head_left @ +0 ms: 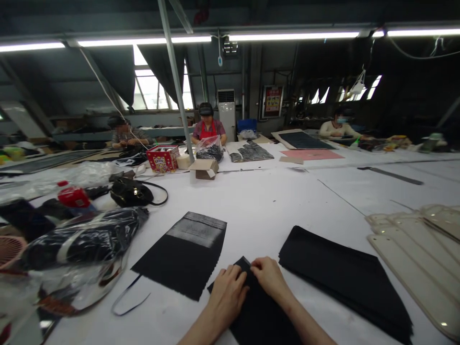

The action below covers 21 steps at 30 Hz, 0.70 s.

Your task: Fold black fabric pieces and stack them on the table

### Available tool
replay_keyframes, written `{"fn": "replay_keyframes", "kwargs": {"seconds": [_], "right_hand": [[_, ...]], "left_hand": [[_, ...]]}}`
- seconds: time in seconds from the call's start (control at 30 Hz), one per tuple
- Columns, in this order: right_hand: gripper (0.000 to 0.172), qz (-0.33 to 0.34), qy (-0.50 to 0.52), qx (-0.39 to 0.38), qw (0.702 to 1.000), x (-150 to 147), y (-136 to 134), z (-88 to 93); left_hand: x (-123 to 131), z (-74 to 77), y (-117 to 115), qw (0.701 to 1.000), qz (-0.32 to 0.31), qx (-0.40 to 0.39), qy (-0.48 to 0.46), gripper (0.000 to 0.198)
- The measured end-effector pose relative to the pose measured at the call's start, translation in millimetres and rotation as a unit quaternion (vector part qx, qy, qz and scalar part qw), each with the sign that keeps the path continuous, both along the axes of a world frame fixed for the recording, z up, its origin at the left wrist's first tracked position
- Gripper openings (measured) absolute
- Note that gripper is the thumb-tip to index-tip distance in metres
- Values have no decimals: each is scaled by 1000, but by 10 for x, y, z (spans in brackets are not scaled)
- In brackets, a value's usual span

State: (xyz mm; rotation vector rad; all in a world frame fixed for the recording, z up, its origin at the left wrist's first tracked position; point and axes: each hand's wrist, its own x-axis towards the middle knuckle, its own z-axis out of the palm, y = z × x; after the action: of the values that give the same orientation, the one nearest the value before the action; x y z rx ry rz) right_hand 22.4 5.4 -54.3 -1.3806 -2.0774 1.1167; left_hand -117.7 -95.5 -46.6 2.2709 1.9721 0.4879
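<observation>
White tbl (pixel 251 203) under lights (pixel 293 36), L hand (pixel 228 291) curled on blk cloth (pixel 259 316), R hand (pixel 269 275) pinching it.

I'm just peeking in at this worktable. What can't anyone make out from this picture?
All in the head view:
Black piece in hand: near end cut off by the bottom edge, part covered by the left hand and right hand.
Black stack: lower layers hidden under the top one.
Pale panels: some cut off by the right edge.
Wall poster: writing too small to read.
</observation>
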Motion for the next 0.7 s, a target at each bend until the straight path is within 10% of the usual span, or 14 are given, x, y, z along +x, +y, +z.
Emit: {"fn": "replay_keyframes", "kwargs": {"seconds": [0.2, 0.37, 0.7], "right_hand": [[29, -25, -70, 189, 979, -64, -320, -204], [32, 17, -128, 401, 907, -60, -401, -431], [42, 28, -126, 445, 886, -68, -409, -520]], "left_hand": [[-26, -66, 25, 1000, -13, 14, -15, 32], [-6, -121, 96, 1000, -4, 21, 15, 48], [-62, -174, 149, 1000, 11, 28, 1, 50]]}}
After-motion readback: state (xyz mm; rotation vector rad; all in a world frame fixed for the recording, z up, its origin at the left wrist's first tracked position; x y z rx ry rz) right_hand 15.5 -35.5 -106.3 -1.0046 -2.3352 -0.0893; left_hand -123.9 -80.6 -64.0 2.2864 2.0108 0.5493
